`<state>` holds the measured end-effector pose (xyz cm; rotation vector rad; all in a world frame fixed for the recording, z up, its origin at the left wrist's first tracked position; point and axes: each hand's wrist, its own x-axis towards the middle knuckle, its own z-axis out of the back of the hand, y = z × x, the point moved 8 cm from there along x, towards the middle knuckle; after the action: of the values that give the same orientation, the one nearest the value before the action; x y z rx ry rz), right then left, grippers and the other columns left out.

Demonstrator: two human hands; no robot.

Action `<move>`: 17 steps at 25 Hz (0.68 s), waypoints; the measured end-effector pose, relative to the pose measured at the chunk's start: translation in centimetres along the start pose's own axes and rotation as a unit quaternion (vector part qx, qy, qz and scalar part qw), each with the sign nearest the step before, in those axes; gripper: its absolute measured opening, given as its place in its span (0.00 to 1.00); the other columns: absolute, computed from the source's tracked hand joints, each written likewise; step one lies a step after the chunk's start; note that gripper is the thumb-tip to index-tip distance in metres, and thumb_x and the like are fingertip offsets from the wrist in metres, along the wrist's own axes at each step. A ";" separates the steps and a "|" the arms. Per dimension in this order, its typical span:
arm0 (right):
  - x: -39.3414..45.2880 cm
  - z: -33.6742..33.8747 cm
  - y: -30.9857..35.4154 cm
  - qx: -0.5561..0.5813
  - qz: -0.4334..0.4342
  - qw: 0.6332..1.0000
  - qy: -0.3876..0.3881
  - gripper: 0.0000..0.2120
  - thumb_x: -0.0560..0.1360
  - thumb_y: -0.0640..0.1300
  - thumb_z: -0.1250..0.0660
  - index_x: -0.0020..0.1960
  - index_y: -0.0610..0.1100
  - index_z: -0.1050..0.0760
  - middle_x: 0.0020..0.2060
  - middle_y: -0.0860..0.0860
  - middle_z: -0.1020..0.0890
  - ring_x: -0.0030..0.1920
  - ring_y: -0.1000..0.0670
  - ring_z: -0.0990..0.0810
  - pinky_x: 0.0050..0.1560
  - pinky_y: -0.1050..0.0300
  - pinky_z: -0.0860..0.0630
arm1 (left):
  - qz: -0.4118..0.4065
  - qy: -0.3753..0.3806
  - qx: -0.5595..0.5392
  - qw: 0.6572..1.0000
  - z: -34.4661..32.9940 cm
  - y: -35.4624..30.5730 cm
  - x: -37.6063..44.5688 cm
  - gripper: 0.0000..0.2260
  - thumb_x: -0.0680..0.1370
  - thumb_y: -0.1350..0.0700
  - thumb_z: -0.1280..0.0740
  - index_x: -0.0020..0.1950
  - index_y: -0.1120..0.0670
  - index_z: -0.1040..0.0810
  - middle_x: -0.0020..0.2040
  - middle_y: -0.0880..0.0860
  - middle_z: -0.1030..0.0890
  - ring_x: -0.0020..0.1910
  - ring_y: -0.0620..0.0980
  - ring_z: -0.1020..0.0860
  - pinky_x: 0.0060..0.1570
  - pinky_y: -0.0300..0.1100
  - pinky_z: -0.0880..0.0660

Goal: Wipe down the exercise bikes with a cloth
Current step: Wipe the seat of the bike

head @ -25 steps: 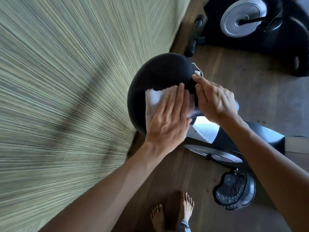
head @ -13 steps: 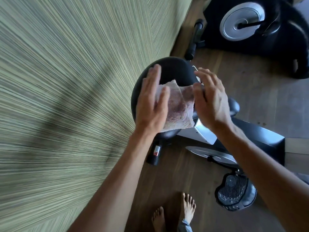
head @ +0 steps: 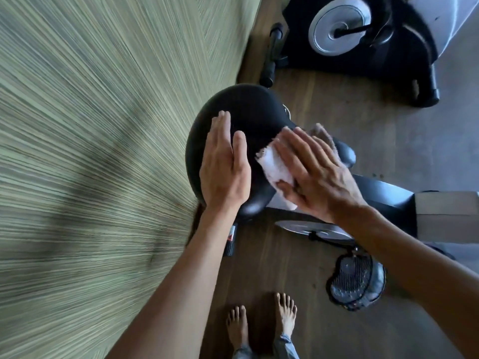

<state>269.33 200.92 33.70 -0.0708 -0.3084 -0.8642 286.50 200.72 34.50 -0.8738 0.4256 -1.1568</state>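
A black bike seat (head: 246,110) sits in the middle of the view, seen from above. My left hand (head: 224,167) lies flat on the seat's left half with straight fingers and holds nothing. My right hand (head: 316,174) presses a white cloth (head: 274,168) onto the seat's right side near the narrow nose; its fingers are spread and straight over the cloth. Part of the cloth is hidden under that hand. Below the seat I see the bike's black frame (head: 383,198), a silver crank disc (head: 311,228) and a black pedal (head: 356,279).
A green striped wall (head: 103,151) rises close on the left. A second exercise bike (head: 363,40) with a silver disc stands at the top right on the wooden floor (head: 272,268). My bare feet (head: 261,322) stand below the seat. A light wooden block (head: 445,216) is at the right edge.
The cloth passed from my left hand to my right hand. It was lifted off the seat, then laid down again on the seat's right side. My left hand moved left.
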 end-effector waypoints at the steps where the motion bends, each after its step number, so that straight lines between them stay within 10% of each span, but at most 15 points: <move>1: -1.2 0.6 -2.2 -0.019 -0.024 1.000 -0.003 0.32 0.83 0.58 0.41 0.78 0.37 0.36 0.77 0.38 0.34 0.77 0.39 0.36 0.77 0.41 0.40 | -0.021 0.014 0.030 0.999 -0.4 -0.4 -0.2 0.28 0.84 0.45 0.54 0.82 0.54 0.38 0.81 0.50 0.37 0.80 0.44 0.42 0.79 0.40 0.47; 5: 1.5 1.4 -5.5 0.003 -0.291 0.955 -0.067 0.24 0.82 0.57 0.45 0.69 0.43 0.27 0.63 0.43 0.21 0.63 0.39 0.23 0.66 0.43 0.32 | -0.068 0.018 0.164 0.984 -2.0 -0.8 0.1 0.30 0.83 0.45 0.56 0.81 0.57 0.38 0.82 0.54 0.38 0.81 0.48 0.43 0.81 0.42 0.51; 11: 0.9 1.5 -1.5 0.029 -0.052 0.996 -0.072 0.27 0.84 0.55 0.40 0.75 0.38 0.30 0.72 0.41 0.26 0.74 0.41 0.30 0.75 0.44 0.36 | -0.113 0.004 0.298 0.948 -2.4 -0.6 -0.1 0.26 0.84 0.52 0.50 0.81 0.61 0.39 0.82 0.58 0.40 0.82 0.52 0.43 0.81 0.47 0.48; 15: 4.3 -0.1 -5.4 0.006 -0.315 0.949 0.007 0.23 0.83 0.57 0.48 0.68 0.44 0.27 0.64 0.45 0.20 0.67 0.42 0.23 0.66 0.46 0.29 | -0.113 0.006 0.314 0.943 -2.8 -0.9 0.0 0.27 0.84 0.52 0.52 0.81 0.62 0.41 0.82 0.58 0.41 0.82 0.53 0.44 0.81 0.49 0.48; 17: 7.8 -1.0 -3.6 0.036 -0.300 0.953 0.040 0.26 0.84 0.57 0.51 0.72 0.42 0.31 0.70 0.44 0.24 0.73 0.45 0.29 0.70 0.46 0.30 | -0.087 -0.020 0.300 0.950 -2.1 -0.5 0.2 0.26 0.84 0.53 0.51 0.80 0.64 0.39 0.81 0.61 0.39 0.81 0.54 0.42 0.81 0.51 0.48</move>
<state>271.60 192.63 34.83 0.1336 -0.2891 -1.4538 284.81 199.70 33.58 -0.4032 -0.0499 -1.3273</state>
